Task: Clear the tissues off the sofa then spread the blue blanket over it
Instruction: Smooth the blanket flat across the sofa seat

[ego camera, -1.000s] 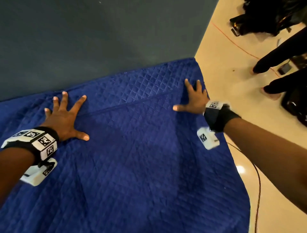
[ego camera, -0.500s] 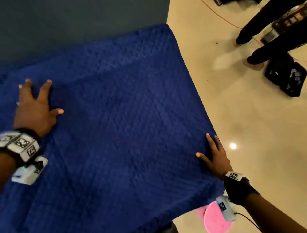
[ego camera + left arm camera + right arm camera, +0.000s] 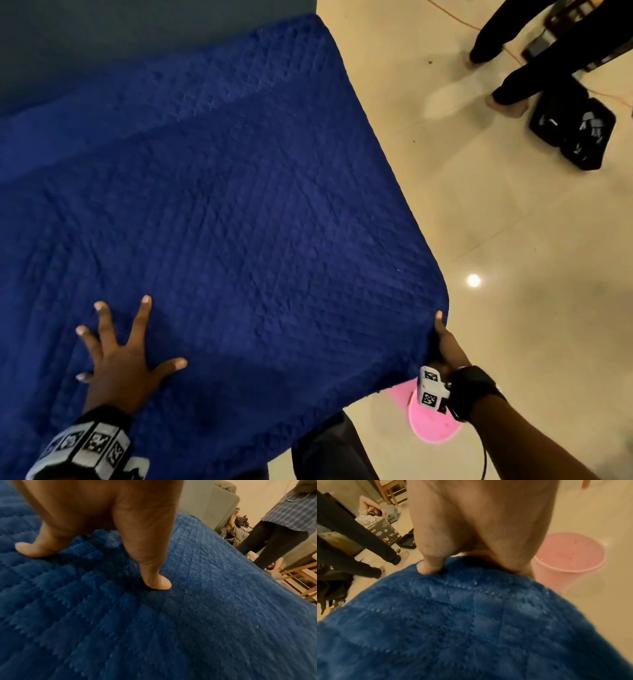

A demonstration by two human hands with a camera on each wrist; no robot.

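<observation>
The blue quilted blanket (image 3: 239, 205) lies spread over the sofa seat, and its near right corner hangs over the edge. My left hand (image 3: 123, 349) rests flat on it near the front, fingers straight and spread; the left wrist view shows the fingertips (image 3: 157, 584) pressing into the fabric. My right hand (image 3: 448, 346) holds the blanket's front right corner. In the right wrist view its thumb (image 3: 428, 566) sits on top of the blanket (image 3: 471, 615) and the other fingers disappear behind the fold. No tissues are in view.
The sofa's dark backrest (image 3: 102, 41) runs along the top left. A pink bucket (image 3: 435, 428) stands on the cream floor just right of the corner. A person's legs (image 3: 534, 65) and a black bag (image 3: 572, 133) are at the upper right.
Both hands have slid from near the backrest toward the sofa's front edge. My right hand went from lying flat on the blanket to holding its front right corner.
</observation>
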